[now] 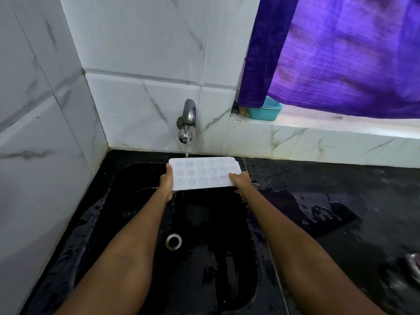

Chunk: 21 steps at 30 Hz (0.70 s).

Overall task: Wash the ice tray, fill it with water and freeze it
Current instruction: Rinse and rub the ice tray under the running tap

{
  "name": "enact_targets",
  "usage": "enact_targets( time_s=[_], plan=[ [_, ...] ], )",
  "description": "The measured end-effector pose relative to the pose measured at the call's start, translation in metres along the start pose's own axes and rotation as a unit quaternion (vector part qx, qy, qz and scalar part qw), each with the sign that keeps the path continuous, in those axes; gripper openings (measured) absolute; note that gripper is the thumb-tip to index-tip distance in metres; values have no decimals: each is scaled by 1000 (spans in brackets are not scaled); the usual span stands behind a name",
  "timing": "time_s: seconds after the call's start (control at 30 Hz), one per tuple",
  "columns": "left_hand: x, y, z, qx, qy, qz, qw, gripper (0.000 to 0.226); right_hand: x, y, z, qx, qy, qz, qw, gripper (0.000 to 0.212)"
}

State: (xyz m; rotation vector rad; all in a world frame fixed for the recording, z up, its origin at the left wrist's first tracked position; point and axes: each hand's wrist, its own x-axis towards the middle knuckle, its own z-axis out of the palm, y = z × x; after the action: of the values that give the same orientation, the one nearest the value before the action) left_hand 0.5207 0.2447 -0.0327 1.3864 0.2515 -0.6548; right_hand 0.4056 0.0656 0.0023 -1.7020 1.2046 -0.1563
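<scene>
A white marble-tiled wall [141, 53] stands behind a wet black sink [141, 223]. A purple curtain [341, 53] hangs at the right, above a ledge holding a teal tub [264, 111]. A white ice tray [204, 173], cups facing up, is held over the sink under a running tap [188, 119]. The left hand [167, 184] and right hand [241, 180] each grasp one end.

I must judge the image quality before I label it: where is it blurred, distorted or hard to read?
Head view: wide-angle bending curves the white marble wall tiles; the metallic object at the right edge is smeared; the black wet sink swallows detail, showing only glints; the white plastic ice tray looks washed out.
</scene>
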Motion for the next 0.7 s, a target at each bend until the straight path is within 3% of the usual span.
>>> enact_targets(
  time_s=[0.07,0.13,0.2,0.27,0.37,0.47,0.57,0.7],
  plan=[
    [2,-1,8,12,54,22,998,55,-6,-7,4,-147,45,-27,988,58],
    [2,-3,15,27,86,39,995,53,-17,-17,13,-266,82,-126,952,57],
    [1,-8,18,39,96,44,994,54,-28,-28,27,-308,37,-271,911,48],
    [0,-12,19,34,103,48,993,53,-40,-35,45,-340,-52,-359,868,38],
    [0,-14,22,18,85,51,995,49,-49,-33,76,-450,-106,-354,813,36],
    [0,-7,22,-5,60,50,997,42,-53,-32,93,-494,-95,-333,798,42],
    [0,-2,16,-10,86,57,995,40,-50,-34,85,-511,-98,-359,775,46],
    [-4,-1,16,-8,85,68,994,45,-47,-44,83,-594,-16,-417,688,46]
  ],
)
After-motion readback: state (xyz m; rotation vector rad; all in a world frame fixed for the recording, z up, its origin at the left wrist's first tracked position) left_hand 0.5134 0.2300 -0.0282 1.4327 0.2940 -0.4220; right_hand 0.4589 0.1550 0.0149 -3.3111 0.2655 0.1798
